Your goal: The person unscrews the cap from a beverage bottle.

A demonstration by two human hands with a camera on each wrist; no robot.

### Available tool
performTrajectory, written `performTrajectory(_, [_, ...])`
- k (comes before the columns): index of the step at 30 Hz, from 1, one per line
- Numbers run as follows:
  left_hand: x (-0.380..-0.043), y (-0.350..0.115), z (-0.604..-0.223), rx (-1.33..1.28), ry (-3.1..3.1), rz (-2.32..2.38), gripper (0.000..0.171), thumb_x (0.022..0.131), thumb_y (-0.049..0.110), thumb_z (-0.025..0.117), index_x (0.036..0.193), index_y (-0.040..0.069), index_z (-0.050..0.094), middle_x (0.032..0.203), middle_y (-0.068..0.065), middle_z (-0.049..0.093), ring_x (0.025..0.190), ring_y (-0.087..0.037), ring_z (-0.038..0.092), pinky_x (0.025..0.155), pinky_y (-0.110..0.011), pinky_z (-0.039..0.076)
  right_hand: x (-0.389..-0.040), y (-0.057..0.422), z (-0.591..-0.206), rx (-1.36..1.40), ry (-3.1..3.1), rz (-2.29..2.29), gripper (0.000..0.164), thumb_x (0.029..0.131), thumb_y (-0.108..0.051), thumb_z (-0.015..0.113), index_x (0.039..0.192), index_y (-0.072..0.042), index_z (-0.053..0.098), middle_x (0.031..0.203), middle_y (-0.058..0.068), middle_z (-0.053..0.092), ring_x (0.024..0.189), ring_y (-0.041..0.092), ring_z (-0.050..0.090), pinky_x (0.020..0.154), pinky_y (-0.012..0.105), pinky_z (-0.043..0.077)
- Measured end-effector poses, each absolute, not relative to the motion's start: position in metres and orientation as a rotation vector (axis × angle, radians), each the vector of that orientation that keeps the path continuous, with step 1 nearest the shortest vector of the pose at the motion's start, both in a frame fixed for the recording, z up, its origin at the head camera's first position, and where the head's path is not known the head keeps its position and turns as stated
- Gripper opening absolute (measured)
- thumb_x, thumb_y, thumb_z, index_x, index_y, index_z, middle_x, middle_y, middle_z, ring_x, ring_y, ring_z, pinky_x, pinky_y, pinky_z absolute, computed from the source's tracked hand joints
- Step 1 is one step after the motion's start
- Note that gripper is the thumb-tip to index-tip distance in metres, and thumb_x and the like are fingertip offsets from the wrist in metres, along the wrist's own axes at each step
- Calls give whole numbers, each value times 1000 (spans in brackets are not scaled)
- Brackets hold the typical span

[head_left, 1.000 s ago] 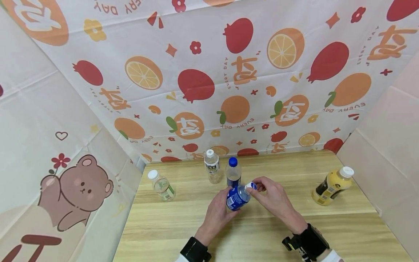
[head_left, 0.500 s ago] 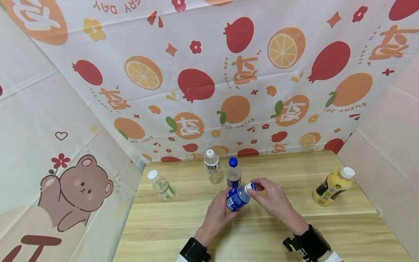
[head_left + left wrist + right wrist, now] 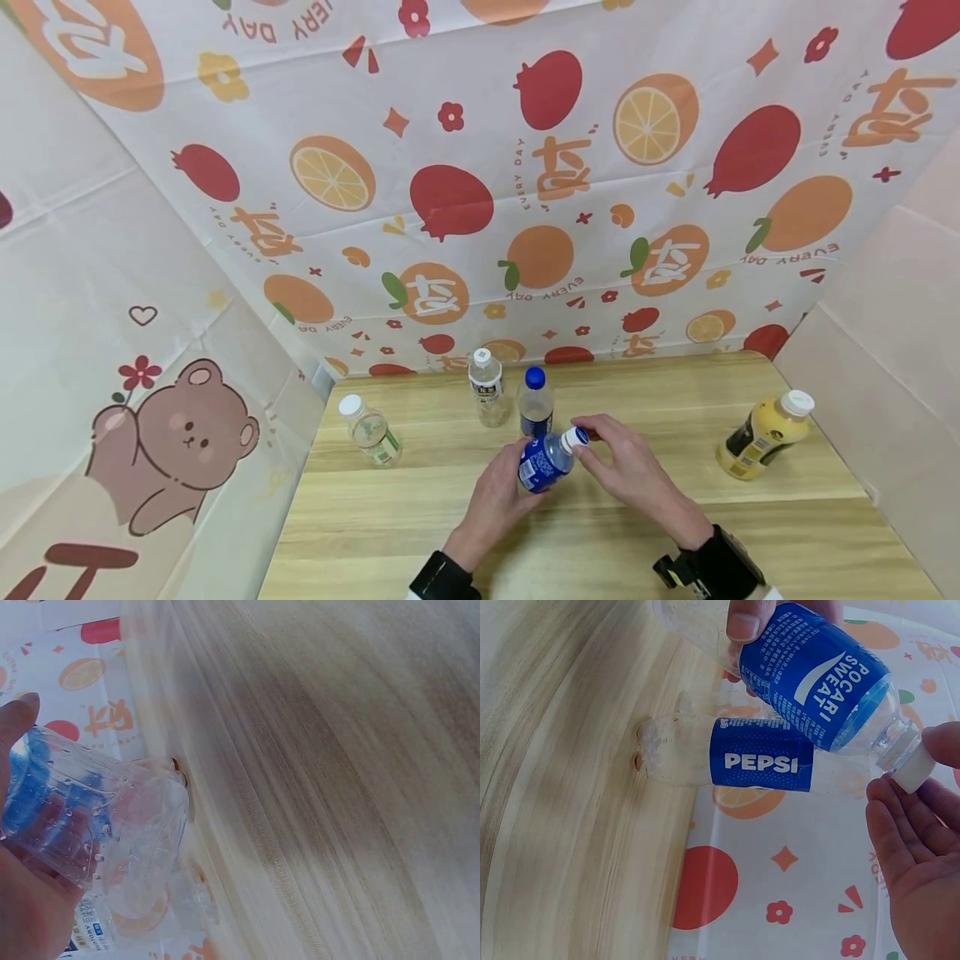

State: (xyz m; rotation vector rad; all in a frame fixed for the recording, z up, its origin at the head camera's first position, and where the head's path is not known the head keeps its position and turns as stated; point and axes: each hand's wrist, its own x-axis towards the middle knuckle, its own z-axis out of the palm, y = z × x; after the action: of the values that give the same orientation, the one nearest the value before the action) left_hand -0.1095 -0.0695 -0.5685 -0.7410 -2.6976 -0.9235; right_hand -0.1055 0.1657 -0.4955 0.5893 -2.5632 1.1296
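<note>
My left hand (image 3: 495,490) grips a Pocari Sweat bottle (image 3: 542,465) round its blue label, holding it tilted above the table with its neck to the right. The right wrist view shows the label's lettering and the white cap (image 3: 913,769) at the neck. My right hand (image 3: 637,471) pinches that cap between thumb and fingertips. How tightly the cap sits on the neck I cannot tell. In the left wrist view the clear bottom of the bottle (image 3: 124,806) shows droplets inside. Just behind stands a Pepsi bottle (image 3: 536,404) with a blue cap, its lower part hidden.
On the wooden table (image 3: 420,525) stand a clear bottle with a white cap (image 3: 487,390), another with a green label (image 3: 372,432) at left, and a yellow drink bottle (image 3: 763,435) at right. A fruit-printed cloth (image 3: 480,108) hangs behind the table.
The head view has tipped up slightly, so everything sits a little lower in it. My right fingers have shifted slightly about the cap, while my left grip stays the same.
</note>
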Motion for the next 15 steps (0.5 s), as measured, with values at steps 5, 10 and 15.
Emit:
performTrajectory(5, [-107, -70, -568, -744, -2707, -937, 88, 75, 23, 94, 146, 4, 46, 122, -9, 66, 109, -22, 66, 93, -39, 58, -103, 166, -497, 598, -2573, 1145, 42, 93, -10, 77, 132, -3, 64, 120, 4, 69, 103, 18, 68, 85, 42, 61])
performTrajectory(10, [-108, -67, -568, -760, -2683, -924, 88, 75, 24, 95, 146, 4, 46, 124, -10, 66, 110, -23, 66, 94, -39, 58, -103, 166, -493, 490, -2607, 1154, 45, 95, -22, 77, 133, -3, 63, 121, 5, 69, 105, 20, 68, 88, 47, 60])
performTrajectory(15, [-108, -65, -567, -753, -2657, -915, 89, 74, 23, 95, 145, 3, 46, 123, -10, 66, 109, -23, 66, 94, -39, 58, -103, 164, -488, 350, -2637, 1137, 42, 95, -34, 77, 126, -7, 68, 110, -1, 71, 98, 14, 66, 83, 39, 60])
